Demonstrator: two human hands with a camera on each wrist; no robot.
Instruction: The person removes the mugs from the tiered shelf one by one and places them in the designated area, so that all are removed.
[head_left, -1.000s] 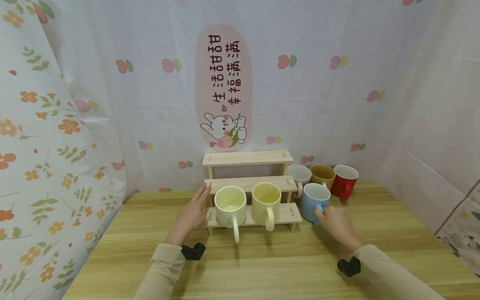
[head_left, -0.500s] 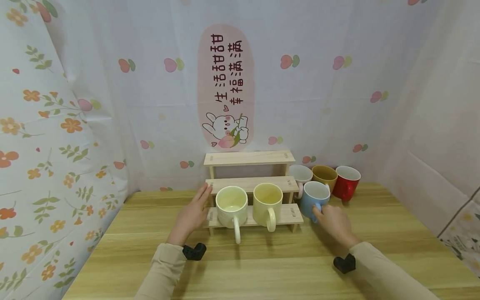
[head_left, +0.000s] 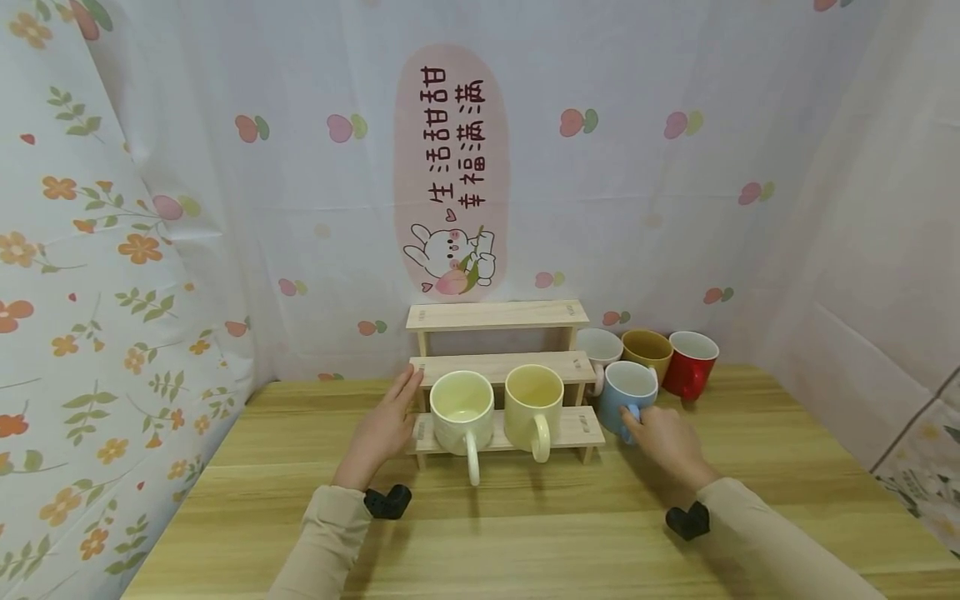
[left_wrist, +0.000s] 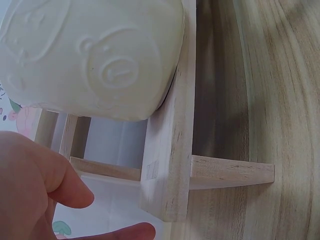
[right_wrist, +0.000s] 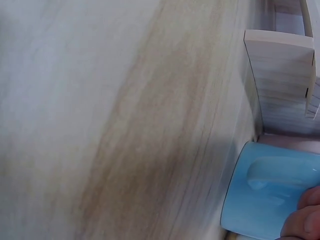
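Note:
A light blue mug (head_left: 627, 392) stands right of the tiered wooden rack (head_left: 495, 315). My right hand (head_left: 666, 442) pinches its handle from the front; in the right wrist view the fingers (right_wrist: 303, 220) are beside that handle. On the left side of the rack my left hand (head_left: 381, 429) lies with its fingers straight, the tips at the end of the middle shelf. Two mugs sit on the lowest shelf, handles toward me: a pale cream-green mug (head_left: 453, 429) and a pale yellow mug (head_left: 525, 417). Raised animal faces show on the cream-green one in the left wrist view.
Behind the blue mug are a whitish-pink mug (head_left: 600, 346), a mustard mug (head_left: 647, 346) and a red mug (head_left: 686, 375). The rack and mugs stand on a wood-grain table (head_left: 495, 550), with a patterned cloth (head_left: 637, 208) hanging behind.
The blue mug has shifted slightly back and left, with my right hand still on its handle. My left hand stays at the rack's side.

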